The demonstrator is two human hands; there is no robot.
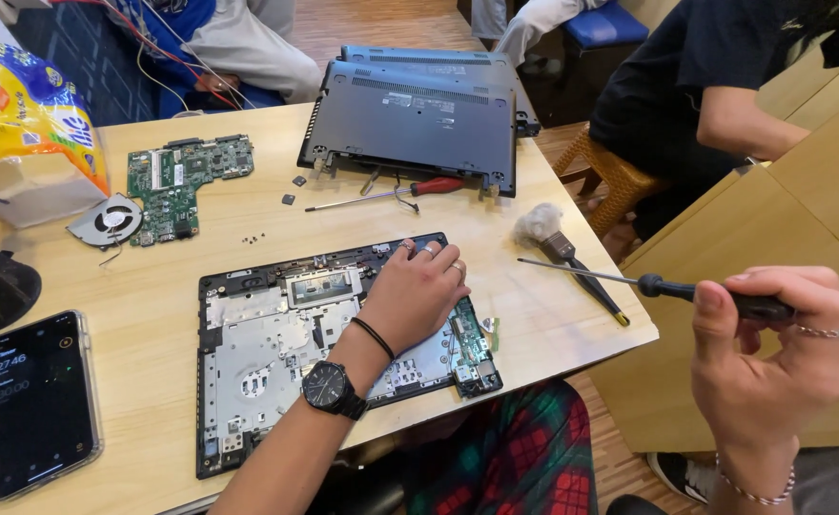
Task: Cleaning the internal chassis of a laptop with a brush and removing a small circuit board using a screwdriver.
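An opened laptop base (276, 353) with bare metal and circuit parts lies on the wooden table (153, 277) in front of me. My left hand (418, 291), with a black watch and hair tie on the wrist, rests palm down on its upper right corner. My right hand (772, 353) is raised off the table's right edge, closed around the black handle of a long thin screwdriver (620, 278) whose shaft points left over the table. A paintbrush (562, 250) with pale bristles lies just under that shaft.
A green circuit board (183, 181) and a round fan (110, 222) lie at the upper left beside a yellow bag (29, 110). A red-handled screwdriver (391, 194) lies before stacked laptop shells (419, 110). A phone (38, 401) sits lower left. Other people sit around.
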